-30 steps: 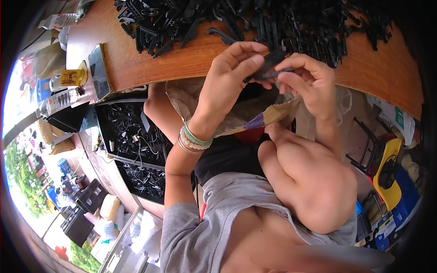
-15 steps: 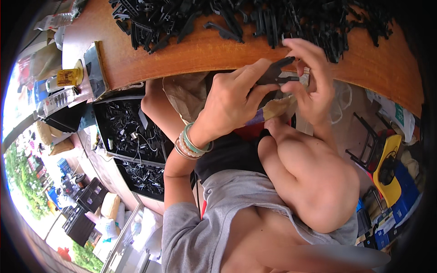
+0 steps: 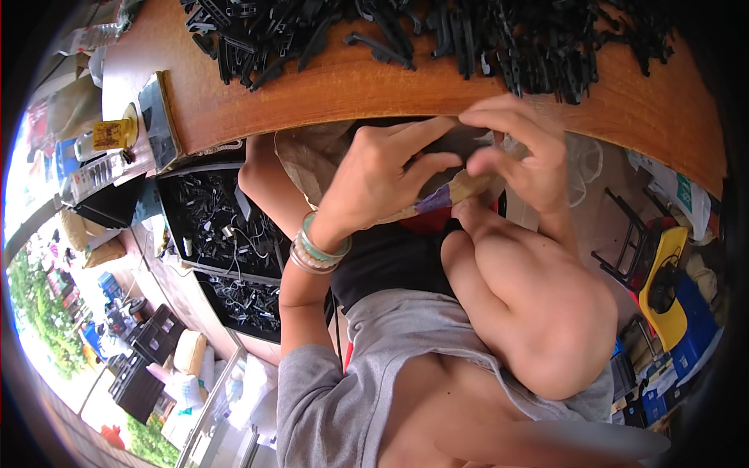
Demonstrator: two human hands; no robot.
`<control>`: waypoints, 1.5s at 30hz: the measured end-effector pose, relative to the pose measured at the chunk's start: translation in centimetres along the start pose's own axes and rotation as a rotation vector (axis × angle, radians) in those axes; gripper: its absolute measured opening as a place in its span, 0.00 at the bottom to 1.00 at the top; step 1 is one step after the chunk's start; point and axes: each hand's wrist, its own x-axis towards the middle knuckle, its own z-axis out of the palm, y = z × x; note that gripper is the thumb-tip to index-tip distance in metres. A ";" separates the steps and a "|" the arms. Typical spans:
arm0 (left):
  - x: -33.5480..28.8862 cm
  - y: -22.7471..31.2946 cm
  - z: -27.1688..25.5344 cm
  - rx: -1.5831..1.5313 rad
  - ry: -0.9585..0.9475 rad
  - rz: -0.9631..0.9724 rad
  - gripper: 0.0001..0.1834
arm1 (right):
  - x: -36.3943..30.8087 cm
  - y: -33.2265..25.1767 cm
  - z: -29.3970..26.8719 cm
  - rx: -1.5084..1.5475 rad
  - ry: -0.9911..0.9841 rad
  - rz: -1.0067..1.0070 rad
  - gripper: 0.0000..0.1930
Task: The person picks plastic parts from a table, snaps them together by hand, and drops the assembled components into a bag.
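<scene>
Above a brown sack (image 3: 307, 156) at my lap, my left hand (image 3: 378, 171) is spread, its thumb apart from its fingers and nothing visible between them. Facing it, my right hand (image 3: 532, 156) has its fingers curved and parted, slightly blurred, and also shows nothing in its grasp. The fingertips of both hands come close together just below the table's near edge. Dark shapes show inside the sack, too dim to make out. Across the wooden table (image 3: 312, 105) lies a heap of black plastic parts (image 3: 476, 47), beyond both hands.
Black trays of small dark parts and pale cables (image 3: 222, 226) stand at the left, below table height. A dark flat case (image 3: 161, 117) and a yellow container (image 3: 111, 134) are at the table's left end. A yellow chair (image 3: 662, 292) stands at the right.
The black plastic part held between both hands has left them. My left hand has shifted slightly left and down; the right hand's fingers have lowered.
</scene>
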 end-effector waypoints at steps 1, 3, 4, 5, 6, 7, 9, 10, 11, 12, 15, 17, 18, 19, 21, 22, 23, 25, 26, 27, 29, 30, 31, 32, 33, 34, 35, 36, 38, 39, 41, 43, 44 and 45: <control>-0.2 -0.2 -0.5 0.009 -0.086 -0.050 0.16 | 0.3 0.4 -0.3 -0.050 -0.006 -0.045 0.14; -0.9 -1.2 -1.5 0.130 -0.064 -0.014 0.16 | 0.4 1.3 0.4 -0.055 0.045 0.047 0.11; -1.1 -1.7 -2.0 0.241 -0.047 0.027 0.15 | 0.8 2.0 0.9 -0.041 0.043 0.040 0.11; 0.0 -1.8 -2.0 0.244 0.018 0.135 0.13 | 1.8 2.1 -0.2 -0.286 0.131 -0.005 0.10; 0.7 -2.0 -2.1 0.247 0.018 0.138 0.13 | 2.6 2.8 -0.4 -0.491 0.216 -0.060 0.08; 1.6 -2.1 -2.1 0.384 0.161 0.142 0.12 | 3.2 3.1 -0.3 -0.595 0.228 -0.093 0.06; 3.4 -4.0 -2.4 0.614 0.364 0.233 0.12 | 4.2 4.1 -0.1 -0.675 0.282 -0.135 0.06; 3.8 -4.7 -2.6 0.621 0.373 0.234 0.12 | 4.6 4.6 -0.2 -0.761 0.337 -0.171 0.07; 4.2 -5.1 -2.5 0.676 0.337 0.252 0.11 | 4.7 5.1 -0.7 -0.883 0.328 -0.121 0.08; 4.4 -5.3 -2.5 0.731 0.301 0.269 0.11 | 4.7 5.4 -0.9 -0.885 0.327 -0.122 0.08; 3.5 -4.4 -2.5 0.712 0.198 0.205 0.10 | 4.8 5.6 -1.3 -0.895 0.202 0.039 0.10; 3.3 -4.1 -2.5 0.736 0.219 0.224 0.10 | 4.9 5.8 -1.5 -0.851 0.193 0.027 0.09; 3.2 -4.0 -2.5 0.764 0.245 0.242 0.09 | 4.9 5.9 -1.6 -0.805 0.183 0.009 0.09; 3.0 -4.0 -2.3 0.763 0.243 0.240 0.09 | 4.7 5.9 -1.6 -0.804 0.181 0.011 0.09; 2.9 -3.9 -1.6 0.541 0.376 0.275 0.08 | 4.1 5.9 -1.9 -0.497 0.470 0.032 0.08; 2.7 -3.6 -1.2 0.535 0.374 0.277 0.08 | 3.5 6.5 -2.3 -0.317 0.507 0.037 0.11; 2.4 -3.0 -0.5 0.168 0.366 0.067 0.07 | 3.4 5.9 -2.2 -0.320 0.508 0.042 0.11; 1.9 -2.0 0.1 -0.186 0.360 -0.152 0.07 | 3.4 2.8 -1.0 -0.048 0.461 0.158 0.08; 2.2 -1.3 0.3 -0.396 0.318 -0.227 0.07 | 3.0 1.5 -0.8 0.081 0.436 0.214 0.08; 2.5 -0.8 0.4 -0.604 0.274 -0.301 0.07 | 2.3 1.1 -0.6 0.012 0.363 0.189 0.11; 3.0 -0.4 0.3 -0.663 0.242 -0.339 0.09 | 1.5 0.7 -0.7 0.146 0.262 0.153 0.10; 3.1 -0.3 0.4 -0.720 0.207 -0.377 0.10 | 1.3 0.3 -0.7 0.277 0.163 0.118 0.10; 3.1 -0.2 0.4 -0.721 0.207 -0.377 0.10 | 1.3 -0.2 0.4 0.372 0.229 0.147 0.11; 3.1 -0.3 0.4 -0.735 0.171 -0.386 0.13 | 1.2 -0.5 0.6 0.371 0.230 0.145 0.11; 3.1 -0.3 0.5 -0.748 0.135 -0.395 0.15 | 1.1 -0.8 0.6 0.389 0.233 0.193 0.13; 3.0 -0.3 0.5 -0.747 0.134 -0.393 0.15 | 1.0 -1.1 0.6 0.407 0.237 0.241 0.14; 2.8 -0.2 0.5 -0.753 0.126 -0.398 0.16 | 0.8 -1.7 0.1 0.428 0.226 0.297 0.12; 2.6 -0.1 0.5 -0.759 0.118 -0.404 0.17 | 0.7 -1.8 -0.3 0.428 0.225 0.295 0.12; 2.7 0.2 0.5 -0.766 0.114 -0.401 0.17 | 0.4 -1.9 -1.0 0.520 0.029 0.306 0.09; 2.7 0.4 0.5 -0.773 0.108 -0.400 0.16 | 0.7 -1.1 -0.9 0.386 -0.025 0.180 0.08; 2.6 0.6 0.3 -0.771 0.075 -0.409 0.16 | 0.6 -1.6 0.1 0.396 0.030 0.243 0.07; 2.6 0.7 0.1 -0.772 0.041 -0.418 0.16 | 0.5 -1.7 0.4 0.403 0.085 0.306 0.07; 2.5 0.8 0.0 -0.739 0.038 -0.436 0.16 | 0.3 -1.6 0.3 0.496 0.104 0.372 0.06; 2.5 0.8 -0.1 -0.705 0.036 -0.455 0.16 | 0.1 -1.4 0.3 0.589 0.122 0.438 0.06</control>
